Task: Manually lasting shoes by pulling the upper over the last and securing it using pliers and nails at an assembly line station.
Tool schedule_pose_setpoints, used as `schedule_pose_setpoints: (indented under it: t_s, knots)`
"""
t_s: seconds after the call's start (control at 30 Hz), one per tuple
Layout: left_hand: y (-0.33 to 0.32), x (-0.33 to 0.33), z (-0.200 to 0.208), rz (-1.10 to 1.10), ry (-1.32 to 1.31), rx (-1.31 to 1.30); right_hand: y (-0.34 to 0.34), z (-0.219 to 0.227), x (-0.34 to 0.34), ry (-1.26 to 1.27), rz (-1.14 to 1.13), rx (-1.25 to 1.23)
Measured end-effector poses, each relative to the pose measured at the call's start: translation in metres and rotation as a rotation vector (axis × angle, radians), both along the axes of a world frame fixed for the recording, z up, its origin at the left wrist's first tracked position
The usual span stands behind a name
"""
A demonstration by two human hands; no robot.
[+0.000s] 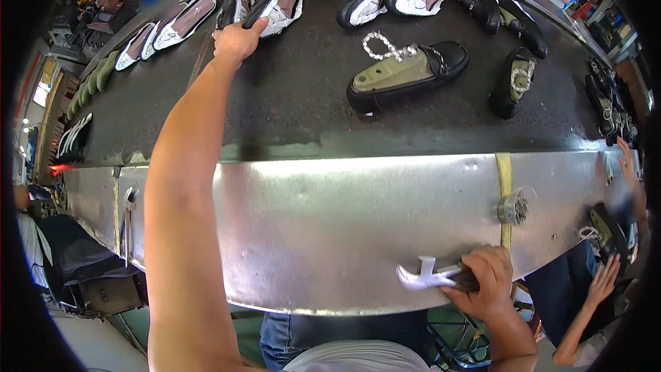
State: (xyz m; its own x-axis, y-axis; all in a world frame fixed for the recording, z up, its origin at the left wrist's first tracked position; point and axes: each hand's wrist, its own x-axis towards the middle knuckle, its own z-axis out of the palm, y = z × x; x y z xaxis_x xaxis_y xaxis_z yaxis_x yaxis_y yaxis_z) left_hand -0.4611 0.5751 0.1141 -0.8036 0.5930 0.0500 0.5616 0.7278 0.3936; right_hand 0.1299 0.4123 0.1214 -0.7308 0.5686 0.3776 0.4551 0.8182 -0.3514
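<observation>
My left hand (237,43) reaches across the dark belt. Its fingers close around the near end of a shoe upper with white edging and a brownish sole side (281,5), beside a similar, darker-sided one (237,5). In my right hand (487,282), near the front edge of the metal ledge, is a hammer (427,274); its silvery head points left and my fingers wrap its handle. A black shoe on a green last (413,76) with a looped rope lies on its side mid-belt. Another (515,83) stands to its right.
White-edged shoes line the far belt, including a pair (392,0). Green lasts (93,83) lie far left. On the metal ledge (358,213) are a clear jar of small metal pieces (513,207) and a tool (127,217) at left. At right, a co-worker's hands (604,279) handle a shoe.
</observation>
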Motion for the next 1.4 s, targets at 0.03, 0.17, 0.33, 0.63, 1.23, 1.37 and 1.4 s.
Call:
schedule_pose_setpoints:
  t_s: [0.03, 0.17, 0.33, 0.63, 1.23, 1.37, 1.4]
  knots:
    - [-0.017, 0.002, 0.006, -0.026, 0.011, -0.010, -0.001, 0.000, -0.001, 0.007, 0.004, -0.004]
    - [-0.124, 0.052, 0.032, -0.213, -0.107, 0.132, -0.005, -0.002, -0.004, 0.044, -0.028, 0.006]
    - [-0.296, 0.106, 0.079, -0.370, -0.045, 0.126, -0.014, -0.007, -0.005, 0.080, -0.046, 0.019]
    - [-0.458, 0.217, 0.078, -0.604, 0.443, 0.061, -0.071, -0.027, 0.008, 0.267, 0.091, 0.304]
    - [-0.349, 0.260, 0.084, -0.538, -0.676, 0.308, -0.294, -0.083, 0.129, 0.180, -0.103, -1.237]
    - [-0.478, 0.367, 0.002, -0.529, -0.840, 0.831, -0.290, -0.059, 0.125, -0.029, -0.120, -1.054]
    - [-0.500, 0.392, -0.023, -0.500, -0.882, 0.823, -0.290, -0.060, 0.125, -0.058, -0.085, -1.004]
